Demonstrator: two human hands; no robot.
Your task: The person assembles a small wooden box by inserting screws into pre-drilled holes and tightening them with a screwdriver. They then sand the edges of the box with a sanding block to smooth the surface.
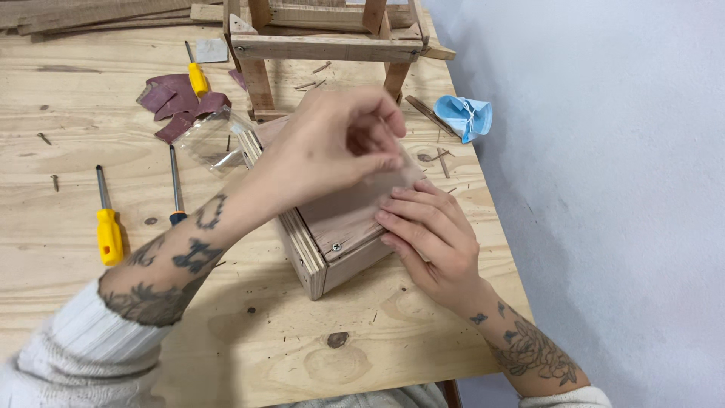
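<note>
1. While my left hand (340, 143) pinches fingertips together over the wooden box (340, 219), it touches the box's top.
2. My right hand (430, 242) lies flat, fingers together, on the box's right side.
3. Yellow screwdriver (108, 227) lies well left of the box, on the plywood table (75, 151).

Box (343, 219): bare matt plywood, layered edges. Tabletop (60, 181): rough knotty plywood. Screwdriver (108, 227): glossy yellow plastic handle, metal shaft.

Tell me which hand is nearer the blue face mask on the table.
The left hand is nearer. It hovers over the far end of the wooden box, just beside the blue face mask. The right hand rests flat on the box's near side, farther from the mask.
</note>
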